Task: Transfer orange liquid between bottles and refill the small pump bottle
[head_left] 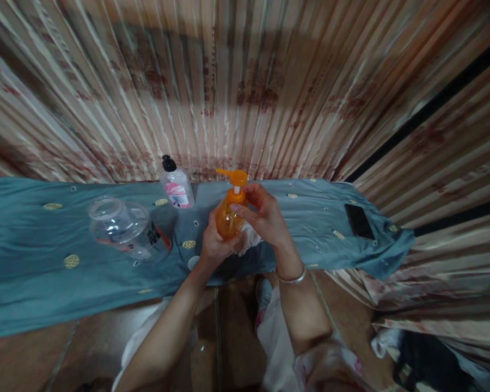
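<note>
- The orange pump head [237, 178] sits on the neck of the amber bottle [228, 222], spout pointing left; whether its collar is tight doesn't show.
- The bottle is between your hands at the teal cloth [32, 218]; resting or lifted, you can't tell.
- Your left hand [215, 243] cups its body; your right hand [266, 216] grasps near the collar, both forearms reaching forward.

An orange bottle [227, 222] is held by the left hand [215, 244], its collar [234, 196] by the right hand [268, 216]; jar [124, 226] and phone [359, 221] are carried by the desk [308, 226].
</note>
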### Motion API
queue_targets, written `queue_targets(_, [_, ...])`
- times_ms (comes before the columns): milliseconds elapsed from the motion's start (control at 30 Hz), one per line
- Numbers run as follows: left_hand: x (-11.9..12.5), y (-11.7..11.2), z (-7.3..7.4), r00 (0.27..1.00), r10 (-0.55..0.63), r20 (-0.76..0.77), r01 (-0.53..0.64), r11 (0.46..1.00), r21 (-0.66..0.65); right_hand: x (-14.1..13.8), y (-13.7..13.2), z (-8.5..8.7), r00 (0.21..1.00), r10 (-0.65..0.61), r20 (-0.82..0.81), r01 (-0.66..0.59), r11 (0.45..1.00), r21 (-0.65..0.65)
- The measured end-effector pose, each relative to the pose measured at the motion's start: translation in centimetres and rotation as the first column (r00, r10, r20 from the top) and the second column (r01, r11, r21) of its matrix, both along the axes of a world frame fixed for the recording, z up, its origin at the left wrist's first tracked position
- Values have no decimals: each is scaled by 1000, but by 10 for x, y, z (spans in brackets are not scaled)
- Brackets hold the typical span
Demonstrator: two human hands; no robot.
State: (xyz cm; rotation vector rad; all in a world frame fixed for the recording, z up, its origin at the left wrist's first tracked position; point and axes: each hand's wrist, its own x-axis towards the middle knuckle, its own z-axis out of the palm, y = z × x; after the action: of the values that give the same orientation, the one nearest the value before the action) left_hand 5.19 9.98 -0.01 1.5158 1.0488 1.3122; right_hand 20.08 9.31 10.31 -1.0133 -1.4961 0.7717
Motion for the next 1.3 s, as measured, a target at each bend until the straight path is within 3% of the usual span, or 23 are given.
queue_targets(233, [0, 0, 2, 1000, 15, -23, -14, 999, 38, 4, -2, 2, 995, 93, 21, -93, 995, 26])
queue_targets(467, [0, -1, 2, 1000, 10, -20, -10, 1000, 12, -5, -1, -2, 1000, -5, -15, 5, 1000, 8])
queue_targets(667, [0, -1, 1, 1000, -4, 14, 4, 1000, -11, -3, -4, -1, 999, 50, 20, -50, 999, 5])
queue_targets(867, [1, -2, 2, 1000, -8, 22, 8, 1000, 12, -10, -1, -6, 998, -58, -5, 58, 998, -3])
queue_targets(1067, [1, -2, 4, 1000, -9, -9, 10, 1000, 23, -8, -6, 0, 997, 65, -29, -65, 998, 6])
queue_targets(1300, [1, -2, 2, 1000, 1, -4, -1, 1000, -4, -13, -1, -8, 996, -86, -21, 86, 996, -30])
